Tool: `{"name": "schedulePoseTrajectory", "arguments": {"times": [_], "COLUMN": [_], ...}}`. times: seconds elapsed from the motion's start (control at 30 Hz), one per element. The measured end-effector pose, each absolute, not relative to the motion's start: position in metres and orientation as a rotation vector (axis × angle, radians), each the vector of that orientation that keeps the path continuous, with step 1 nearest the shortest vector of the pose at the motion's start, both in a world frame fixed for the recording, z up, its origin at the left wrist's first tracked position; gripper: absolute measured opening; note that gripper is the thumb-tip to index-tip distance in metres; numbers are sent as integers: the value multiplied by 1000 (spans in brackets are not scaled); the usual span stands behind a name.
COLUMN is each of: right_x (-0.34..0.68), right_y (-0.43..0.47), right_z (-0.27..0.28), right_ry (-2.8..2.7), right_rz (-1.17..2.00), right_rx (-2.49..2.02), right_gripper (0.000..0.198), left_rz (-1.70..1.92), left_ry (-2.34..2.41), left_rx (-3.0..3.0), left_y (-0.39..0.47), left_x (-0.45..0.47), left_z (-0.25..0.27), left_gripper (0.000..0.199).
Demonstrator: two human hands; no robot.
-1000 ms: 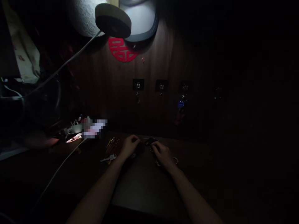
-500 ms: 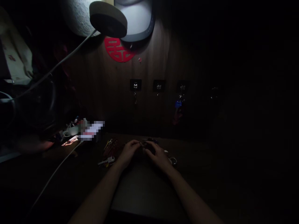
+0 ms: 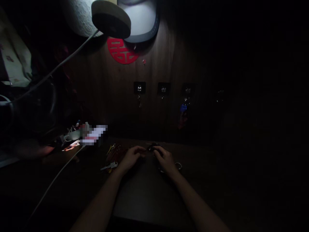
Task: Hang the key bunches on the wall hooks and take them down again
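Left hand [image 3: 132,158] and right hand [image 3: 165,160] pinch what looks like 1 dark key bunch [image 3: 152,148]; grip unclear.

Free room lay on the dark surface [image 3: 149,196] between and below the forearms. To the left, loose keys [image 3: 109,166] and a white cable [image 3: 55,178] blocked the way; a metal ring [image 3: 178,166] lay just right of the right hand [image 3: 165,161]. Ahead, the wooden wall [image 3: 154,109] closed the space, with hooks [image 3: 139,87] above.
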State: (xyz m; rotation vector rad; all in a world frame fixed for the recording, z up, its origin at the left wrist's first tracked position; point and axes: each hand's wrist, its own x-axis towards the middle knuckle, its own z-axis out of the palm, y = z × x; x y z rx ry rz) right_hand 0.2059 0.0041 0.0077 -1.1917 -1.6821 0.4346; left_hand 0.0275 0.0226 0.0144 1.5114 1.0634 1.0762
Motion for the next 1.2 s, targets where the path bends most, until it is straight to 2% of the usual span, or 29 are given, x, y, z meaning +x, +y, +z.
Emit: {"name": "schedulePoseTrajectory", "arguments": {"times": [0.23, 0.43, 0.63, 0.87, 1.0, 1.2], "right_x": [205, 203, 201, 201, 200, 202], "right_y": [6, 3, 2, 5, 8, 5], "right_z": [7, 13, 14, 8, 6, 8], "right_ry": [-1627, -1609, -1628, -1603, -1546, -1630], "right_rz": [492, 561, 612, 691, 725, 484], "right_rx": [-1200, -1189, -1097, -1090, -1051, -1126], "right_gripper": [27, 25, 22, 18, 19, 14], "left_rz": [1028, 1272, 1319, 1417, 1349, 1198], "left_ry": [1087, 1105, 1058, 1079, 1095, 989], "left_rx": [1861, 1997, 2119, 2069, 1944, 1779], "left_y": [25, 14, 8, 9, 10, 13], "left_x": [27, 36, 38, 38, 39, 46], "left_z": [9, 17, 17, 18, 19, 12], "left_gripper": [45, 32, 17, 17, 18, 23]}}
